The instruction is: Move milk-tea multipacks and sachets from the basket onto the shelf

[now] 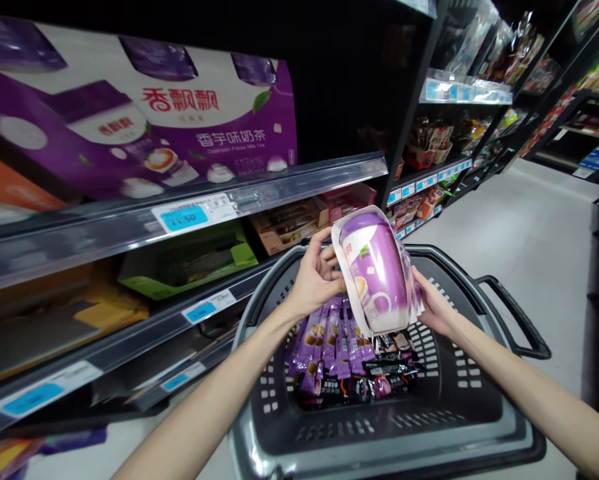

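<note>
A purple and white pack of milk tea cups, wrapped in clear film, is held tilted above a dark grey shopping basket. My left hand grips its left side with fingers curled round the edge. My right hand holds the right side from behind, its fingers partly hidden by the pack. Several purple snack bars and dark packets lie in the bottom of the basket.
Store shelves run along the left, with a large purple milk tea box on top, a blue price tag on the rail, and green and brown boxes below. More shelves line the aisle far right. The grey floor stretches ahead.
</note>
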Motion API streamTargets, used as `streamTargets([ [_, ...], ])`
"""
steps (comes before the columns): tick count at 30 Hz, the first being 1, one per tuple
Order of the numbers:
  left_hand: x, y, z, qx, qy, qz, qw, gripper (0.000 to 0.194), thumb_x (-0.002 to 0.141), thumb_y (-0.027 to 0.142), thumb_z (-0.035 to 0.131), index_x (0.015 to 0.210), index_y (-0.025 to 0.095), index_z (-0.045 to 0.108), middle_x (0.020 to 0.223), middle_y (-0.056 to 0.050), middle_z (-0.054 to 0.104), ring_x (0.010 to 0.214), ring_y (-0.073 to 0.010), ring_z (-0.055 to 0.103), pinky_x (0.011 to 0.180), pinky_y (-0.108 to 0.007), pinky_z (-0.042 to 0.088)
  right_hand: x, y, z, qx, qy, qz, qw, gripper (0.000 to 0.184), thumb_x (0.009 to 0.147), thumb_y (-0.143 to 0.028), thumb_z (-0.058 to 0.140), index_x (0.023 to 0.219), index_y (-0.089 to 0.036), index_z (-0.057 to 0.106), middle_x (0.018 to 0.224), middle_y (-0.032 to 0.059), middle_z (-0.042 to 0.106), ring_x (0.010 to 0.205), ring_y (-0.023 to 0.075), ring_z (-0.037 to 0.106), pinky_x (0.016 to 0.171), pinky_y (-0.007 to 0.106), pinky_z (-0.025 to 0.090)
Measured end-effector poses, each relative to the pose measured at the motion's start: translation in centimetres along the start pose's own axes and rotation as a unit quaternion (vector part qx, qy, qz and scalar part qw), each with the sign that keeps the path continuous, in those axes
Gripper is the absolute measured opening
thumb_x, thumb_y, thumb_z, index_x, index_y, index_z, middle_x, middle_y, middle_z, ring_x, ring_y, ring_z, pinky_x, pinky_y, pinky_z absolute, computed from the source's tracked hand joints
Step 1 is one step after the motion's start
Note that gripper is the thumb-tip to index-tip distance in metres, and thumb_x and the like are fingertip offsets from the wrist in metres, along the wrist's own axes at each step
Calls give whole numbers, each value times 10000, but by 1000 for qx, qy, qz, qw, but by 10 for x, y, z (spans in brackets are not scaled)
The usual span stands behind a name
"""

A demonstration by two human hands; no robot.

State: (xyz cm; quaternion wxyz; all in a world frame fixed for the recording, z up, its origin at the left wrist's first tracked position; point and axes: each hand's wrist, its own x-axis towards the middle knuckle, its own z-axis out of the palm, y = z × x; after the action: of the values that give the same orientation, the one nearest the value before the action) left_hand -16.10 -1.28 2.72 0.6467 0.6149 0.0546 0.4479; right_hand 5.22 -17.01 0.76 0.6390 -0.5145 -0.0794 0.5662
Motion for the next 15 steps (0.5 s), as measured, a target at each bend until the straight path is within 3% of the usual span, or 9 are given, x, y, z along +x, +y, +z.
streamTargets([
  [3, -1, 4, 0, -19, -6, -10, 1000, 956, 590, 483, 959, 1380, 311, 450, 1243, -83, 686, 1077, -276, 691, 866, -390, 587, -2, -2, 2, 4, 3, -4, 1000, 212, 980, -399, 635, 1076, -236, 731, 926, 7, 825, 750, 187, 779, 763, 318, 645],
  [7, -3, 14, 2, -75, -3, -66, 995, 791, 781, 621, 773, 1437, 304, 464, 1228, -99, 696, 1108, -307, 686, 922, -464, 576, -2, -3, 1, -21, 21, -30, 999, 226, 965, -410, 657, 1094, -236, 721, 917, 17, 826, 694, 191, 772, 656, 309, 646],
  [10, -3, 20, 4, -96, 0, -93, 991, 762, 840, 721, 632, 1446, 289, 475, 1268, -120, 685, 1179, -345, 663, 981, -533, 546, -2, -3, -1, -38, 21, -59, 997, 286, 953, -440, 670, 1141, -228, 707, 991, 43, 826, 761, 209, 789, 712, 333, 665],
  [15, 1, 29, 5, -108, 29, -116, 987, 820, 797, 773, 648, 1407, 237, 537, 1281, -132, 693, 1209, -357, 654, 1004, -512, 543, -5, -7, -1, -54, 44, -85, 994, 387, 913, -485, 713, 1190, -217, 678, 1064, 68, 814, 865, 223, 791, 846, 378, 664],
])
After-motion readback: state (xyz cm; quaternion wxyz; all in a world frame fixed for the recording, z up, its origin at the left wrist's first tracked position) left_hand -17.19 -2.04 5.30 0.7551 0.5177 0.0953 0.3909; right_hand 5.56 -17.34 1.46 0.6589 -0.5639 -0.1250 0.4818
